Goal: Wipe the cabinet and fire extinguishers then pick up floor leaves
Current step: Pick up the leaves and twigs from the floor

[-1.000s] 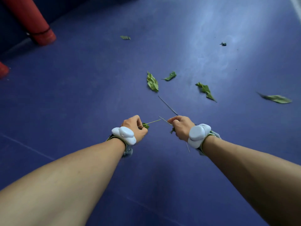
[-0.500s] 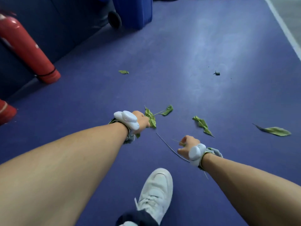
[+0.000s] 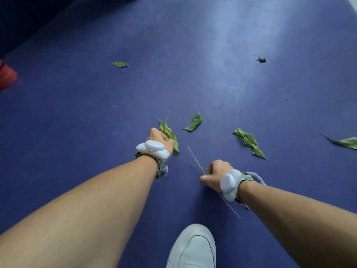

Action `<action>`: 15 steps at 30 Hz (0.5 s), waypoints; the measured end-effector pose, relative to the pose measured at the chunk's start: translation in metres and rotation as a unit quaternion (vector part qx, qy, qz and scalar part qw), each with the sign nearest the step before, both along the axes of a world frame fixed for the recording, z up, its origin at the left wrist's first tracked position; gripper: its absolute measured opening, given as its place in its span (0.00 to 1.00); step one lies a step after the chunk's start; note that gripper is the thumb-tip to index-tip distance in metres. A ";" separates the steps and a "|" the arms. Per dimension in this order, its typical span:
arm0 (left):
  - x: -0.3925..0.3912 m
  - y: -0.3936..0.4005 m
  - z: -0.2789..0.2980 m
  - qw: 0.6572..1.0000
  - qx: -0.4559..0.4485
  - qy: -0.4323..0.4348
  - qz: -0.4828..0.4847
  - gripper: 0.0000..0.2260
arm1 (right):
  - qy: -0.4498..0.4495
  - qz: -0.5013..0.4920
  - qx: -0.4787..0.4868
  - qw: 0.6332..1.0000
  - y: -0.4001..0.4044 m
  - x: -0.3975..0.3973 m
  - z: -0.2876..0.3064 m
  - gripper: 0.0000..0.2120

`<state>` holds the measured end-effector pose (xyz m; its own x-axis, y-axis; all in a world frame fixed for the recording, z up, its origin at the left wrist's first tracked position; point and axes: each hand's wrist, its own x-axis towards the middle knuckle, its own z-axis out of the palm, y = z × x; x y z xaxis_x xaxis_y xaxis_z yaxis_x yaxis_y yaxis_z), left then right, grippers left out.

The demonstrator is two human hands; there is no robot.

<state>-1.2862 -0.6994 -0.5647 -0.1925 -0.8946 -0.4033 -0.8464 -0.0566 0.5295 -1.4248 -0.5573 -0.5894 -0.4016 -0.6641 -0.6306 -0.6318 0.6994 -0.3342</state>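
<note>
Green leaves lie scattered on the purple floor (image 3: 212, 84). My left hand (image 3: 159, 137) is down at a long crumpled leaf (image 3: 170, 133), its fingers curled on it. My right hand (image 3: 213, 174) grips a thin stem (image 3: 195, 158) and bits of leaf close to the floor. A curled leaf (image 3: 194, 122) lies just beyond, another crumpled leaf (image 3: 249, 142) sits to the right, and a long leaf (image 3: 345, 142) reaches the right edge. A small leaf (image 3: 120, 64) lies further off on the left.
The red base of a fire extinguisher (image 3: 6, 76) shows at the left edge, with dark cabinet shadow above it. A small dark scrap (image 3: 261, 59) lies at the far right. My white shoe (image 3: 193, 248) stands on the floor below my hands.
My left hand has reached forward from beside the right hand to the long leaf and closed on it. My right hand stayed low, still holding stems. The view tilted down, hiding the blue bin.
</note>
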 end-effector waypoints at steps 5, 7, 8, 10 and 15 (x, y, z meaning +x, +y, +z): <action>-0.018 -0.008 -0.023 0.998 0.041 0.027 0.038 0.24 | -0.017 -0.111 -0.057 0.992 -0.022 -0.040 0.003 0.16; -0.021 -0.007 -0.039 0.999 0.035 -0.003 0.031 0.20 | -0.005 -0.100 -0.070 0.993 -0.021 -0.053 0.005 0.15; -0.021 -0.005 -0.047 0.999 0.025 -0.020 0.023 0.15 | -0.004 -0.097 -0.078 0.992 -0.020 -0.058 0.005 0.14; -0.021 -0.004 -0.056 0.999 -0.008 -0.034 0.012 0.09 | -0.006 -0.108 -0.112 0.988 -0.022 -0.067 0.002 0.11; -0.046 -0.007 -0.046 0.986 -0.155 0.056 -0.011 0.17 | 0.026 -0.107 -0.194 0.975 -0.014 -0.093 0.009 0.07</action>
